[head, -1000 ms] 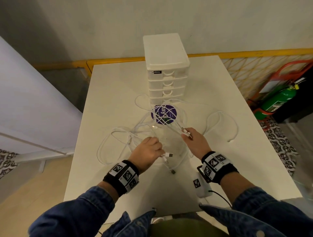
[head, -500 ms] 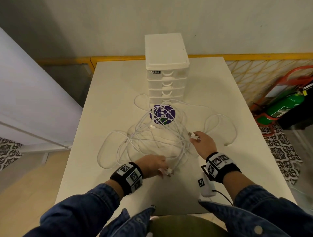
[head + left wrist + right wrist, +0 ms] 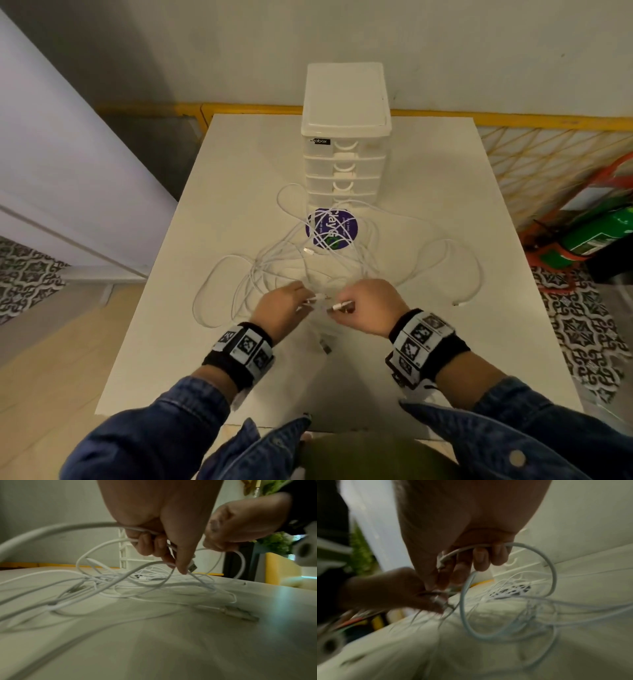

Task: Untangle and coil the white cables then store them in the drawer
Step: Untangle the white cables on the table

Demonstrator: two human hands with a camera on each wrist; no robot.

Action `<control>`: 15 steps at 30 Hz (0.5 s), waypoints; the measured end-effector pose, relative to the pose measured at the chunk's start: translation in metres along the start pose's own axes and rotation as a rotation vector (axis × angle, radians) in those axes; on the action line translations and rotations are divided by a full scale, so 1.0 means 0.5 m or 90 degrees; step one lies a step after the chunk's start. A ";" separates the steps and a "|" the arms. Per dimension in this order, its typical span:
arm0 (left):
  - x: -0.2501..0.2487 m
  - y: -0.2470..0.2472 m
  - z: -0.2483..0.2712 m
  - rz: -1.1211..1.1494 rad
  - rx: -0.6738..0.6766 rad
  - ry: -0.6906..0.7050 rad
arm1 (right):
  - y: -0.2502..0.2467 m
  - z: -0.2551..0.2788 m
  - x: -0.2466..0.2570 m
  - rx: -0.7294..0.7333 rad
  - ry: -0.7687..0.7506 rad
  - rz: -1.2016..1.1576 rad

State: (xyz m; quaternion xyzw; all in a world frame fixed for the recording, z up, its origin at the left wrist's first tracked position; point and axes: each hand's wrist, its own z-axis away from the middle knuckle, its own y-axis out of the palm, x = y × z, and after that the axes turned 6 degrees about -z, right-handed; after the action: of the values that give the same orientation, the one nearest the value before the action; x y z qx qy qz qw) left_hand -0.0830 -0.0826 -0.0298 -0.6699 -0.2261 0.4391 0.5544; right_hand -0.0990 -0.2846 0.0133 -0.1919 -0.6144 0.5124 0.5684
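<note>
Since the frame half a second back, the two hands have come together near the front of the table [image 3: 171, 342]: the left hand [image 3: 281, 310] has moved up from the front edge and the right hand [image 3: 368, 305] has drawn inward, so both plug ends now meet just in front of the tangle. This suggests the ends of one lead have been found and sorting is only beginning; the white cables [image 3: 308, 263] lie knotted and spread on the table, nothing coiled, and every drawer in the drawer unit [image 3: 346, 171] is closed. The head view shows this layout and a loose plug [image 3: 326, 347] lying between the wrists. The left wrist view alone shows the left fingers [image 3: 149, 545] curled round cable strands with a plug [image 3: 192, 566] pinched at the thumb. The right wrist view, though blurred, shows the right fingers [image 3: 488, 557] curled round a cable loop [image 3: 539, 574].
</note>
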 end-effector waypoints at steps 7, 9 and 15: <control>0.014 -0.018 0.008 -0.029 0.068 -0.081 | 0.046 0.006 0.059 0.249 -0.081 0.135; 0.019 -0.023 0.011 -0.039 0.098 -0.098 | 0.051 -0.003 0.059 0.275 -0.097 0.174; 0.016 -0.031 0.010 -0.042 0.151 -0.116 | 0.091 -0.026 0.050 0.313 -0.147 0.139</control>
State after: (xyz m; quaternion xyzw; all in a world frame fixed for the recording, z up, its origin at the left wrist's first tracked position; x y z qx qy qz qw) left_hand -0.0803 -0.0688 -0.0178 -0.5493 -0.2438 0.5029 0.6212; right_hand -0.1101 -0.2402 -0.0151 -0.0542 -0.5081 0.7226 0.4655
